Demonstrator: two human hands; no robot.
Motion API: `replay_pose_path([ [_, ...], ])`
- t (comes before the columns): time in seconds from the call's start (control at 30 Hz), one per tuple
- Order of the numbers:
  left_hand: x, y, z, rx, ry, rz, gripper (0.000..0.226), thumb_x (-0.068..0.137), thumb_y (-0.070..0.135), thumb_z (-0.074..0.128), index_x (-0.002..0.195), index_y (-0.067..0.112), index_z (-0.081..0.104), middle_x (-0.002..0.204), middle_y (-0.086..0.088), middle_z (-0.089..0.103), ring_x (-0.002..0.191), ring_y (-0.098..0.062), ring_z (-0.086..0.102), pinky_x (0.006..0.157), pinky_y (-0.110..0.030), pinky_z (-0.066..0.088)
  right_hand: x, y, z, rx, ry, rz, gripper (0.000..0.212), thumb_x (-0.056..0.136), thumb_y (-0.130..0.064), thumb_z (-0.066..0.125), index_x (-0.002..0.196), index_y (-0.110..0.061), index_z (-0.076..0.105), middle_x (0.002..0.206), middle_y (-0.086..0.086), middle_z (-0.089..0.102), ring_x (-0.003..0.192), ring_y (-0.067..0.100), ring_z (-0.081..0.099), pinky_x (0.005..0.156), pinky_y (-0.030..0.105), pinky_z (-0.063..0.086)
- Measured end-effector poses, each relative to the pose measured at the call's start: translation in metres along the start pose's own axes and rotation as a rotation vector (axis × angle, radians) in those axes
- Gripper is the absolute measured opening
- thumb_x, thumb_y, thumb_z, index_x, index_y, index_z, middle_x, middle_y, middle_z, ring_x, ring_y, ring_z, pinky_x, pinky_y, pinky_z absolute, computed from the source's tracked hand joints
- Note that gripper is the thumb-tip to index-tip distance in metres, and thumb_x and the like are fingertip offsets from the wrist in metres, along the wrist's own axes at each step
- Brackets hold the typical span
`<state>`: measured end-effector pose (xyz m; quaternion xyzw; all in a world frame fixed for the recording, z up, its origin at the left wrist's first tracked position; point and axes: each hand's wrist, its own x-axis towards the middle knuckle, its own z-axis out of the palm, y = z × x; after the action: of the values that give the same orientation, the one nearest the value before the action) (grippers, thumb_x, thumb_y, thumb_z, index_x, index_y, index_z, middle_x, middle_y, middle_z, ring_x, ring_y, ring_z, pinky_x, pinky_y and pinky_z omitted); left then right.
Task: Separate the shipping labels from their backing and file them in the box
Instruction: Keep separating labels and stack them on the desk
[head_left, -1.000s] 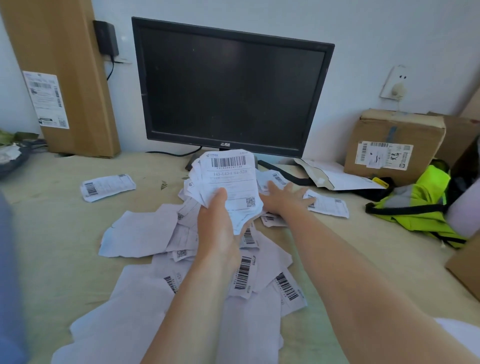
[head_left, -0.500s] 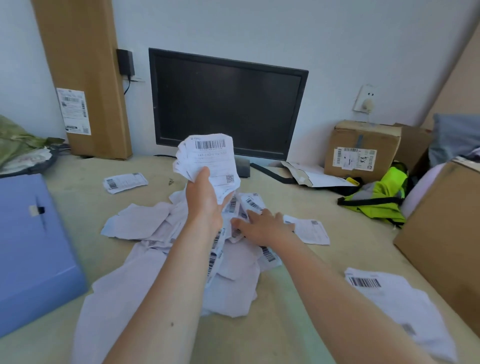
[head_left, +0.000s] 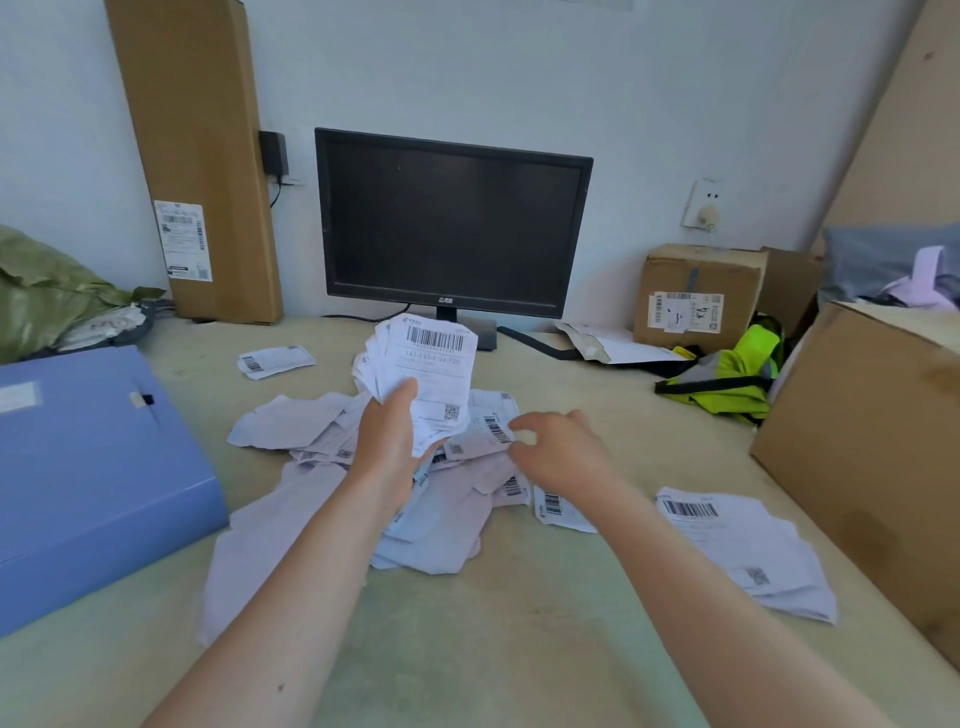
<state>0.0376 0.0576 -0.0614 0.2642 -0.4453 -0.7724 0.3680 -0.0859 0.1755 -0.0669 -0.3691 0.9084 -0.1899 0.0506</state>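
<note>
My left hand (head_left: 387, 441) grips a fanned stack of shipping labels (head_left: 426, 364), held upright above the table with the barcodes facing me. Below it lies a loose pile of labels and blank backing sheets (head_left: 441, 525). My right hand (head_left: 558, 449) hovers over the right side of that pile, fingers loosely curled, and it holds nothing. A blue file box (head_left: 88, 467) lies shut at the left. One single label (head_left: 275, 360) lies apart at the back left. More sheets with a barcode (head_left: 737, 545) lie at the right.
A dark monitor (head_left: 449, 223) stands at the back centre. A tall cardboard carton (head_left: 202, 156) leans on the wall at the left, a small taped carton (head_left: 696, 291) and a yellow vest (head_left: 737, 369) sit at the back right, and a large carton (head_left: 872, 447) bounds the right side.
The view pulled back, bringing the blue box and right carton into sight. My right hand lifted off the pile and moved nearer. My left hand kept its stack raised.
</note>
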Motion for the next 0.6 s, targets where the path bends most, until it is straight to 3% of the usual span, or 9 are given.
replay_pose_path([
  [0.17,0.002,-0.012,-0.004,-0.001,-0.003,-0.011,0.017,0.101,0.020,0.046,0.110,0.025,0.060,0.099,0.005,0.069,0.092,-0.016,0.067,0.079,-0.035,0.055,0.008,0.025,-0.013,-0.227,-0.267,0.161,0.079,0.080,-0.033,0.059,0.150,-0.027,0.023,0.145,0.005,0.042,0.133,0.029,0.038,0.104,0.041,0.040],
  [0.3,0.003,-0.020,-0.003,0.034,-0.017,-0.010,0.018,0.101,0.020,0.046,0.100,0.029,0.062,0.100,0.007,0.069,0.095,-0.016,0.066,0.092,-0.040,0.052,0.014,0.027,-0.008,-0.229,-0.292,0.160,0.075,0.076,-0.034,0.066,0.144,-0.032,0.035,0.139,0.003,0.041,0.129,0.025,0.041,0.097,0.036,0.043],
  [0.47,0.006,-0.017,-0.006,0.037,-0.002,0.000,0.020,0.100,0.020,0.046,0.097,0.029,0.062,0.100,0.007,0.070,0.096,-0.017,0.067,0.093,-0.040,0.052,0.026,0.030,-0.008,-0.185,-0.290,0.118,0.037,0.077,-0.024,0.065,0.112,-0.026,0.056,0.104,-0.005,0.057,0.095,0.016,0.057,0.077,0.030,0.049],
  [0.53,0.009,-0.015,-0.009,0.025,0.028,0.012,0.019,0.100,0.020,0.046,0.100,0.028,0.062,0.106,0.002,0.070,0.099,-0.021,0.066,0.097,-0.044,0.050,0.033,0.032,-0.011,-0.228,-0.285,0.084,0.009,0.077,-0.020,0.061,0.085,-0.018,0.058,0.083,-0.002,0.053,0.076,0.017,0.053,0.062,0.027,0.043],
  [0.6,0.011,-0.014,-0.012,0.012,0.048,0.017,0.019,0.100,0.020,0.046,0.097,0.029,0.063,0.106,0.002,0.070,0.101,-0.022,0.066,0.099,-0.048,0.049,0.041,0.034,-0.020,-0.191,-0.263,0.065,0.019,0.076,-0.019,0.058,0.064,-0.018,0.044,0.068,-0.001,0.040,0.062,0.018,0.040,0.054,0.025,0.029],
])
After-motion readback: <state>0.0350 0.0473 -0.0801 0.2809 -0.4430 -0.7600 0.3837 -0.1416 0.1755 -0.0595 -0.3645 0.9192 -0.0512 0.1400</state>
